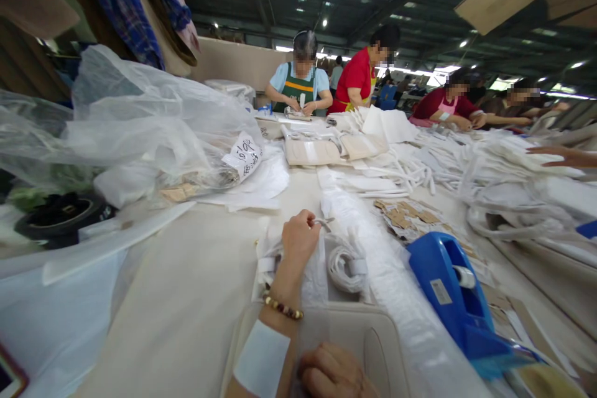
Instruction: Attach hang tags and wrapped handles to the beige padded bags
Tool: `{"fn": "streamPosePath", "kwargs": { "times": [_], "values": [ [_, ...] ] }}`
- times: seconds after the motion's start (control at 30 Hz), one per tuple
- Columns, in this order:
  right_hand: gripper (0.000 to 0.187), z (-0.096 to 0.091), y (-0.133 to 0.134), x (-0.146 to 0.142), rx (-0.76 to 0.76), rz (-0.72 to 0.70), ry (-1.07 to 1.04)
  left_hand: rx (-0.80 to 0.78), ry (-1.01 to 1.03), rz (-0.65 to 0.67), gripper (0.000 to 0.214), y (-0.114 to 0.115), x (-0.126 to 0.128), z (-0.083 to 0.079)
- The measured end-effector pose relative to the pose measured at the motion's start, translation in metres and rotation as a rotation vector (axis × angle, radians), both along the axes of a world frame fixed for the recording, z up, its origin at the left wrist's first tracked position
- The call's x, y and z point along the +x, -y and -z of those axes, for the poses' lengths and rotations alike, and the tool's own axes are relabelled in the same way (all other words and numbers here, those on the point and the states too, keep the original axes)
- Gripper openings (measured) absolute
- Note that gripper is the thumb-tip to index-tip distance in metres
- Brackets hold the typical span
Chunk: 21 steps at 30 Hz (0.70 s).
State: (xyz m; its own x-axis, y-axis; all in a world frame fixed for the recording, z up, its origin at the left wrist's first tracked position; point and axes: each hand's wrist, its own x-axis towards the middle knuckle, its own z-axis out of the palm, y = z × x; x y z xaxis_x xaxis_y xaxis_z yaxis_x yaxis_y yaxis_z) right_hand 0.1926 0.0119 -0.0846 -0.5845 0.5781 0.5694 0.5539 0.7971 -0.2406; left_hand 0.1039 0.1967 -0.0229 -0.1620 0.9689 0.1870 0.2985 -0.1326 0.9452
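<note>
My left hand (301,237), with a beaded bracelet and a white patch on the forearm, reaches over a beige bag (373,329) lying flat in front of me. Its fingers are pinched on the end of a thin pale strap (323,222). A coiled white strap (344,267), held by a white wrap, lies just right of that hand on the bag's far part. Low in the view, my right hand (333,370) rests on the bag with its fingers curled under; whatever they grip is hidden.
Right of the bag run a strip of clear plastic sleeves (387,255) and a blue tape dispenser (448,292). Brown card tags (405,217) lie beyond. A large plastic bag (153,118) fills the left. Co-workers (303,78) stand across the table behind stacked beige bags (312,152).
</note>
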Motion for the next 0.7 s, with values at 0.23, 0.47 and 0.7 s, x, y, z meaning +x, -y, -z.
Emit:
{"fn": "streamPosePath", "kwargs": {
  "times": [0.23,0.47,0.7],
  "values": [
    [0.016,-0.012,0.014,0.002,-0.177,-0.040,-0.068,-0.109,-0.326,0.087,0.010,-0.011,0.002,0.001],
    [0.027,-0.019,0.020,0.001,-0.161,-0.056,-0.058,0.063,-0.380,0.156,0.012,0.009,-0.001,-0.030],
    [0.017,-0.017,0.021,0.001,-0.016,-0.077,-0.033,0.404,-0.545,0.470,0.025,0.119,-0.053,-0.019]
  ]
}}
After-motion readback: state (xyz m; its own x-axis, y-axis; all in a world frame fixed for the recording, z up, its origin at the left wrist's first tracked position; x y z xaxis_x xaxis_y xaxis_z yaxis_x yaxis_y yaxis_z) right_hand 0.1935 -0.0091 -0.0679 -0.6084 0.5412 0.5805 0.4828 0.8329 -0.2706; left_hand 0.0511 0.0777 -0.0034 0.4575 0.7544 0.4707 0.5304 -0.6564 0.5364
